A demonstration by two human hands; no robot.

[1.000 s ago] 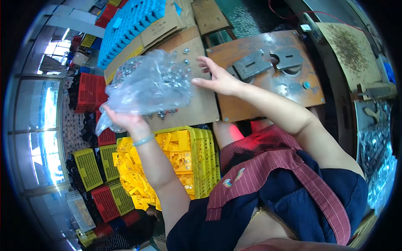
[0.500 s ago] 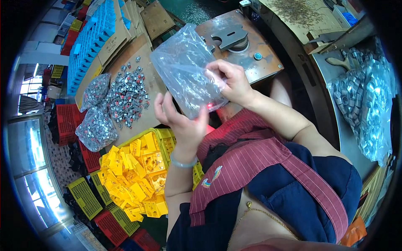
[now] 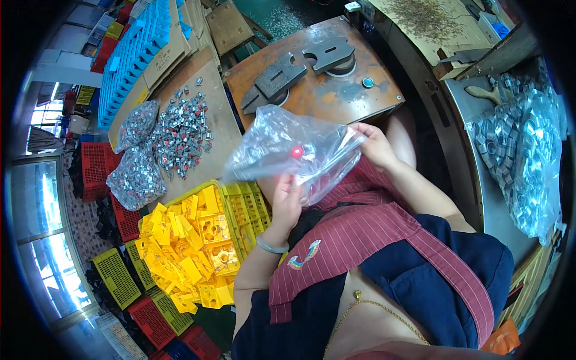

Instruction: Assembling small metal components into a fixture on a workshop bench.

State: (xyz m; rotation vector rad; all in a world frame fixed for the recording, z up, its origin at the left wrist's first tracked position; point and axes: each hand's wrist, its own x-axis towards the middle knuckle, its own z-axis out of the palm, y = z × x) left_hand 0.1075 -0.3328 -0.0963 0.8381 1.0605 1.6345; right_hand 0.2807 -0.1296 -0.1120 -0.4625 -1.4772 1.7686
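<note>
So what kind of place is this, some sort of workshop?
Most likely a small factory or assembly workshop. A rusty steel work plate carries metal jigs, loose small metal parts lie heaped on a board, and a yellow crate brims with yellow plastic pieces. Both hands hold a clear plastic bag.

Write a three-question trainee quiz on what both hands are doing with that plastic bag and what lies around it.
1. True or false: both hands grip the clear plastic bag.
2. What fills the yellow crate? A) yellow plastic parts B) blue trays C) metal plates
3. What lies loose on the wooden board to the person's left?

Key:
1. True: the left hand holds it from below, and the right hand pinches its edge.
2. A: yellow plastic parts.
3. A pile of small metal parts, beside two filled bags.
</note>
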